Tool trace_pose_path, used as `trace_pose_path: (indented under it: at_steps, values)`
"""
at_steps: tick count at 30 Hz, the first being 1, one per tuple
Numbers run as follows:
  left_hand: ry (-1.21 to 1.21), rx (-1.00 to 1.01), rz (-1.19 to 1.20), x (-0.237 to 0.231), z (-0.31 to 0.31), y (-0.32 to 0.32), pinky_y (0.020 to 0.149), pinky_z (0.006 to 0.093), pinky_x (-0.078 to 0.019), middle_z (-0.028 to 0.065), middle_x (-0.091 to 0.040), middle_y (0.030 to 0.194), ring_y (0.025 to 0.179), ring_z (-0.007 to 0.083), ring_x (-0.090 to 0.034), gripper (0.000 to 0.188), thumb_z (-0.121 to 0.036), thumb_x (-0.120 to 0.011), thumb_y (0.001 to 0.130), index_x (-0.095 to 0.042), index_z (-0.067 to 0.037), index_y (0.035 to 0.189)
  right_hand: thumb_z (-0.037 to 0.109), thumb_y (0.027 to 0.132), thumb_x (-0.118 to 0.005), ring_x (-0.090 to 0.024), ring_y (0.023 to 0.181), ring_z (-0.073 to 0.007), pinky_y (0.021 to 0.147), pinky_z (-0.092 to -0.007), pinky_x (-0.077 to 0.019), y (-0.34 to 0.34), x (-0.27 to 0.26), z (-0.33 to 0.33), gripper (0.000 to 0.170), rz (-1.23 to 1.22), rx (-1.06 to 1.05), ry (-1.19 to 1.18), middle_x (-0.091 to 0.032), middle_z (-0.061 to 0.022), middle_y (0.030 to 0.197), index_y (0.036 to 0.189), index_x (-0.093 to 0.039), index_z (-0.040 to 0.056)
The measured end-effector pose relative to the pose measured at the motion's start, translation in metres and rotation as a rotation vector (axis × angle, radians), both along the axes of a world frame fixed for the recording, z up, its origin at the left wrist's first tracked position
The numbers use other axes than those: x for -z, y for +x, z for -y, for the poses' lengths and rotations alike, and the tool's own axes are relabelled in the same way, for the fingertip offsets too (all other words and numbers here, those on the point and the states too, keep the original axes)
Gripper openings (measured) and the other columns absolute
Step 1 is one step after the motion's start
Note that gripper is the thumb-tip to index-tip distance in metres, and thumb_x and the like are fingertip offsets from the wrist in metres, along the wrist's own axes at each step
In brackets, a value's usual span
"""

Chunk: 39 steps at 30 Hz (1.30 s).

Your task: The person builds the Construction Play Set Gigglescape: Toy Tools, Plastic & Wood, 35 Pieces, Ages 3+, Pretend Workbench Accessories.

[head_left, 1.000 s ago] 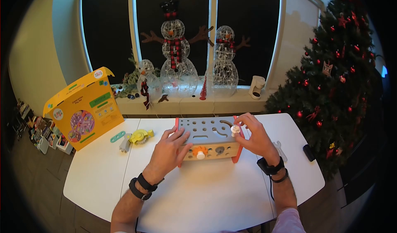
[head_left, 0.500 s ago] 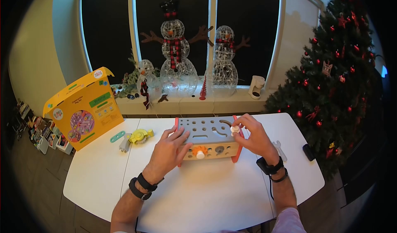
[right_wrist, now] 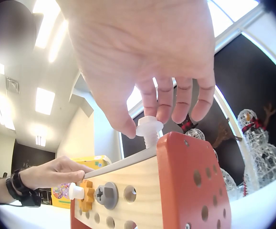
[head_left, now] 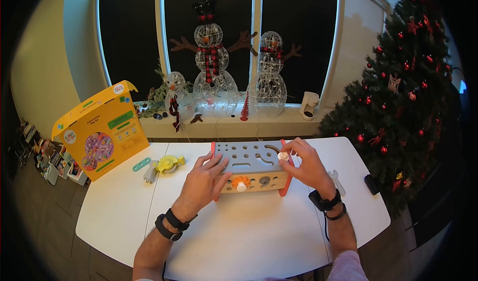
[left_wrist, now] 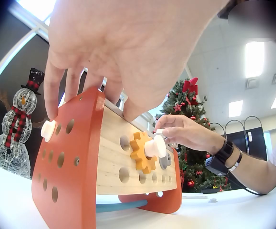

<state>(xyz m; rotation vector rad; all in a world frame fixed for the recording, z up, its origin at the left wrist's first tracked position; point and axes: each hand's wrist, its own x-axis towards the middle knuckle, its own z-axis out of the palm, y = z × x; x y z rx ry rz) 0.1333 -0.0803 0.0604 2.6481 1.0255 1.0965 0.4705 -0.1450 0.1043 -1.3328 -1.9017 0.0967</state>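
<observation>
A toy workbench point(head_left: 249, 165) with a grey top, pale wooden front and red-orange side panels point(right_wrist: 189, 179) stands on the white table. My right hand point(head_left: 306, 164) pinches the head of a white toy bolt point(right_wrist: 148, 128) between thumb and fingers. The bolt stands upright at the right end of the top, and part of its thread shows above the surface. My left hand point(head_left: 201, 181) rests on the left end of the top with fingers spread. On the front, an orange gear point(left_wrist: 140, 152) is held by a white bolt point(left_wrist: 156, 147), beside a grey nut point(right_wrist: 110, 195).
Left of the workbench lie a yellow toy tool point(head_left: 170, 164), a grey piece point(head_left: 150, 173) and a teal strip point(head_left: 142, 164), near a yellow box point(head_left: 107, 131). A grey wrench point(head_left: 337, 182) and a black object point(head_left: 371, 184) lie to the right.
The white bolt's head shows at a slightly different angle between my right fingers, as if turned. My left hand and the workbench have stayed in place.
</observation>
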Motion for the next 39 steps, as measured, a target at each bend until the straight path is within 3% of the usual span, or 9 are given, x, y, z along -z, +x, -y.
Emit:
trace_pose_path:
  at_steps: [39]
  values:
    - [-0.003, -0.004, -0.016, 0.0001, -0.0011, 0.0004, 0.118, 0.0484, -0.0508, 0.021, -0.072, 0.15, 0.141, 0.0446, -0.059, 0.046, -0.026, -0.08, 0.102, -0.077, -0.002, 0.141, 0.015, 0.093, -0.082, -0.068, 0.102, -0.0308, 0.089, -0.0412, -0.0559, 0.0002, 0.0009, -0.0005, 0.028, 0.029, 0.017, 0.028, -0.067, -0.0117, 0.105, 0.116, -0.072, 0.0023]
